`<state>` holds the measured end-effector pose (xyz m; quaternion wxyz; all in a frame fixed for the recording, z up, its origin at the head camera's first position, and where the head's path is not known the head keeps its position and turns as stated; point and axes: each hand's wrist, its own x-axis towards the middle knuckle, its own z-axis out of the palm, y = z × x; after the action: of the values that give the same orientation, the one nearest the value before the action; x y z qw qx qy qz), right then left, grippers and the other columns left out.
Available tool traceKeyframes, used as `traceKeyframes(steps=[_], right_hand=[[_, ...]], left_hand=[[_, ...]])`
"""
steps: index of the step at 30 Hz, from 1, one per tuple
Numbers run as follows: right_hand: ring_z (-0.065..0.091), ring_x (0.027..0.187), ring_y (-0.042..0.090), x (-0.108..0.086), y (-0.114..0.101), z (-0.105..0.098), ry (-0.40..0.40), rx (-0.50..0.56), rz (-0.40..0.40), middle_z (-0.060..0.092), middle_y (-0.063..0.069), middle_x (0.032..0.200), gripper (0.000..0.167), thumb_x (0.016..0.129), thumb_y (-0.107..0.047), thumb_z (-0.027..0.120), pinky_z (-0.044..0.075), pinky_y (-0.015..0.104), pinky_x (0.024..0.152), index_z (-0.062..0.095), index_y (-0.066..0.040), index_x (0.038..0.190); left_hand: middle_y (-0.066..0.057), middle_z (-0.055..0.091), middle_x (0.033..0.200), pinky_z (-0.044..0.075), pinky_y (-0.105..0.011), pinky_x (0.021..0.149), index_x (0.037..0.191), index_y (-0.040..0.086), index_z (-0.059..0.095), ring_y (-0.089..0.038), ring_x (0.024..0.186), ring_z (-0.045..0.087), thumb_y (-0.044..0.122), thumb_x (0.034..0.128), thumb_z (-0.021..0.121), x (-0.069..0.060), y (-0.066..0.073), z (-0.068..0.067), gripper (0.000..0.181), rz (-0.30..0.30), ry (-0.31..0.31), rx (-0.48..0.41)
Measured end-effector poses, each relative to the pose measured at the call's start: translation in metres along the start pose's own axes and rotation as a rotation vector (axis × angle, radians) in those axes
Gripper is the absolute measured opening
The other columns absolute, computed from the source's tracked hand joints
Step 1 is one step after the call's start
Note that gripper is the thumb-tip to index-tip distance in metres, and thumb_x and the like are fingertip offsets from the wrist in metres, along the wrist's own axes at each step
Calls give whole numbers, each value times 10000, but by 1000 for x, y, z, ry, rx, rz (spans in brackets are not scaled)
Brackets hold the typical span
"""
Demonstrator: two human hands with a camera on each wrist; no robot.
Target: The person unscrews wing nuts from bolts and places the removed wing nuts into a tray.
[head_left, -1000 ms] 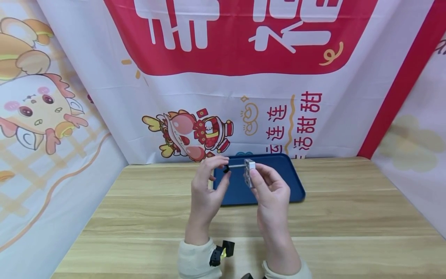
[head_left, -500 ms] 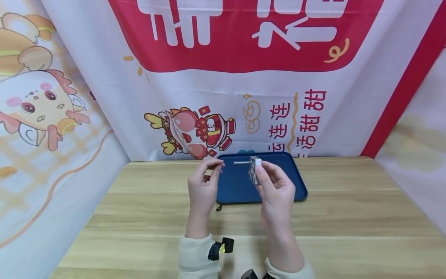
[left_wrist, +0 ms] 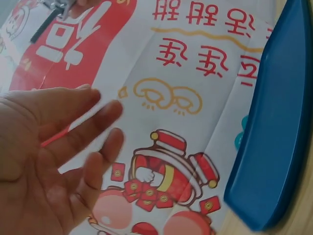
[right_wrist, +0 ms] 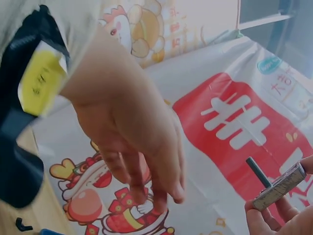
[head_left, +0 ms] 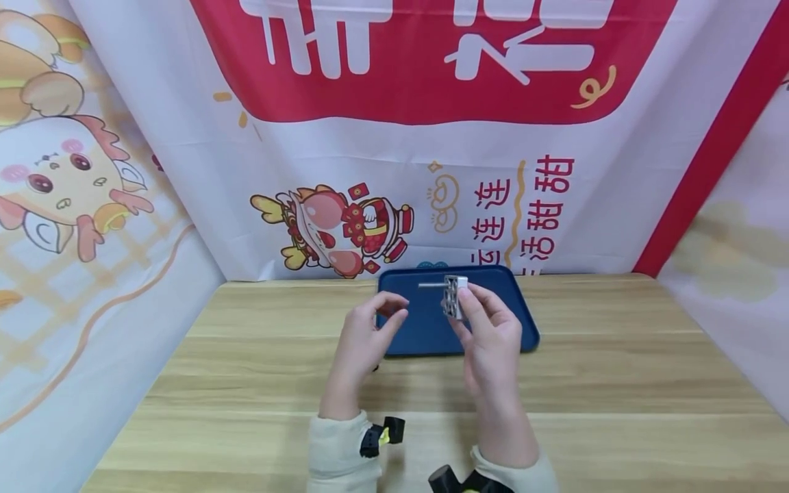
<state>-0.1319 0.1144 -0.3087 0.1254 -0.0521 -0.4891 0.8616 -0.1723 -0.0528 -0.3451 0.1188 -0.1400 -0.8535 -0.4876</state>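
My right hand [head_left: 493, 335] pinches a small silver metal block [head_left: 455, 298] between thumb and fingers, above the blue tray [head_left: 425, 346]. From the block a threaded metal rod [head_left: 431, 285] juts out to the left, seen also as a dark screw [right_wrist: 258, 171] in the right wrist view. To the left, apart from the rod, hovers my left hand [head_left: 364, 335] with loosely bent fingers and nothing between them. In the left wrist view its fingers [left_wrist: 78, 142] are spread apart. A small black piece [right_wrist: 22, 225] lies on the table near the tray; its exact kind is unclear.
The blue tray lies on the wooden table [head_left: 259, 397] against a printed cloth backdrop [head_left: 277, 150]. Another printed cloth [head_left: 92, 205] hangs on the left. Black wrist straps [head_left: 372, 441] sit on the cuffs.
My left hand has come away from the rod's end, where it held a small black piece. The black piece is now on the table. My right hand with the block has shifted slightly right.
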Motion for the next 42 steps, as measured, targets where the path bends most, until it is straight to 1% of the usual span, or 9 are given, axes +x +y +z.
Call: traceKeyframes(steps=[5,10,15,23,28,32,36,39,42], right_hand=[[697,912,107,12,5,-10,-17,69,105,719,-37,972,142,984,-252,628,571,283,877,704,-139,944],[698,871,110,24,14,-21,-42,111,171,744,-41,945,163,998,-256,602,570,278,859,728,-169,942],[678,909,112,32,22,-33,-28,57,251,736,-61,985,163,983,-312,625,557,286,873,707,-183,1037],[674,949,109,39,34,-51,-73,-67,326,710,-57,1009,428,1003,-265,588,547,286,876,524,-5,1338],[676,961,123,43,42,-65,-137,-182,383,658,21,1125,537,1011,-269,565,547,279,870,435,52,1422],[666,978,145,45,46,-73,-189,-252,433,599,92,1205,577,1013,-295,556,544,278,874,400,65,1436],[644,980,131,46,48,-79,-227,-304,466,592,101,1208,607,1005,-316,570,547,274,865,388,70,1436],[631,975,118,46,50,-82,-269,-347,491,600,90,1192,622,1000,-327,576,547,283,875,385,69,1440],[624,983,113,47,52,-85,-313,-382,513,601,85,1186,625,1004,-322,565,542,300,895,374,73,1449]], left_hand=[[-9,703,1055,521,-310,788,1147,160,696,-166,945,601,193,959,665,-3,-4,-10,192,-67,-119,92],[-40,699,1118,542,-367,849,1161,136,691,-205,971,614,208,943,688,-6,-13,-19,230,-182,-222,251],[-59,699,991,540,-384,801,1091,57,717,-195,871,616,165,902,726,-5,-24,-22,218,-234,-295,421],[-66,691,885,526,-382,734,923,23,705,-204,772,598,97,832,744,0,-48,-7,123,-287,-352,602],[-36,599,735,458,-335,617,766,71,583,-197,660,532,64,783,777,-2,-58,3,194,-253,-387,670],[-43,595,731,466,-342,625,756,79,573,-188,656,522,17,762,758,-3,-64,8,195,-205,-398,716],[-56,602,734,451,-331,624,750,76,580,-182,654,503,-34,793,705,0,-66,9,171,-180,-409,705],[11,423,588,349,-292,547,629,116,463,-158,567,379,-62,821,643,1,-69,10,317,-144,-420,690],[39,264,577,266,-283,525,585,147,353,-152,548,288,-67,813,628,1,-74,10,417,-102,-431,693]])
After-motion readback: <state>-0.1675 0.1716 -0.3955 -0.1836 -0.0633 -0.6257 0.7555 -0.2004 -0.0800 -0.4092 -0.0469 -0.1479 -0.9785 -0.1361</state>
